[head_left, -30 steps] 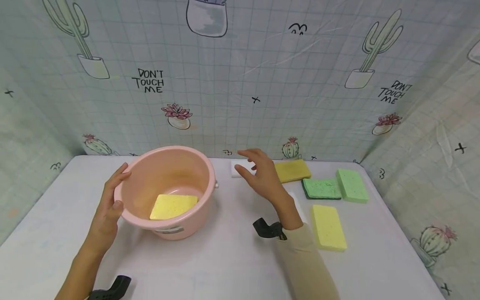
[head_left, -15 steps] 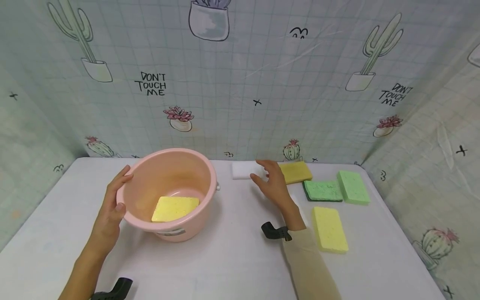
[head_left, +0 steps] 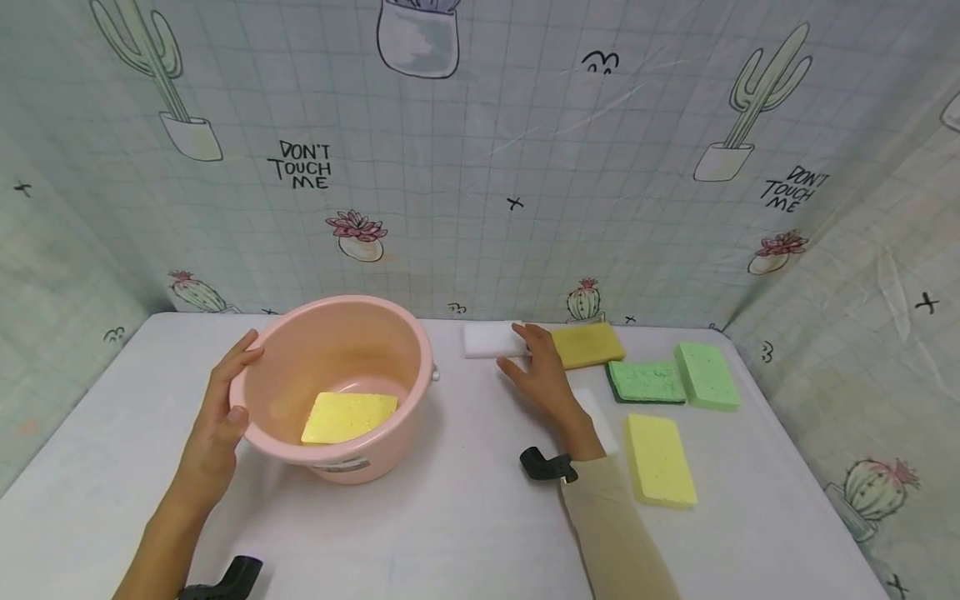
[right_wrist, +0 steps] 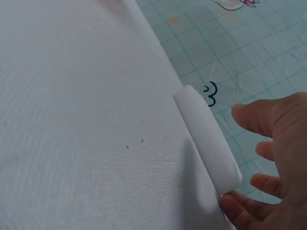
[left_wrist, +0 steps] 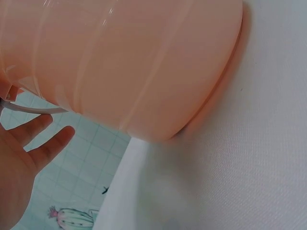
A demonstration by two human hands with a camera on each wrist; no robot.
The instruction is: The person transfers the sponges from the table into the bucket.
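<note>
A pink bucket (head_left: 408, 400) stands at left on the white table, with a yellow sponge (head_left: 349, 417) inside. My left hand (head_left: 212, 433) rests on its left rim, thumb and fingers spread along the edge. In the left wrist view two fingers (left_wrist: 55, 143) extend below the bucket's side near its handle (left_wrist: 36, 110). My right hand (head_left: 546, 379) hovers at the back, over the right end of a white sponge-like block (head_left: 491, 340). In the right wrist view thumb and fingers are apart, and a lower finger (right_wrist: 232, 206) meets the block's near end.
Right of my right hand lie a dark yellow sponge (head_left: 588, 344), a green scouring sponge (head_left: 647, 382), a light green sponge (head_left: 707, 376) and a yellow sponge (head_left: 660, 460). Something white lies partly hidden beside my right wrist. A printed curtain (head_left: 480, 150) hangs behind the table.
My right hand has moved right and down from above the white block to its right end, uncovering most of the block. My left hand and the bucket have stayed in place.
</note>
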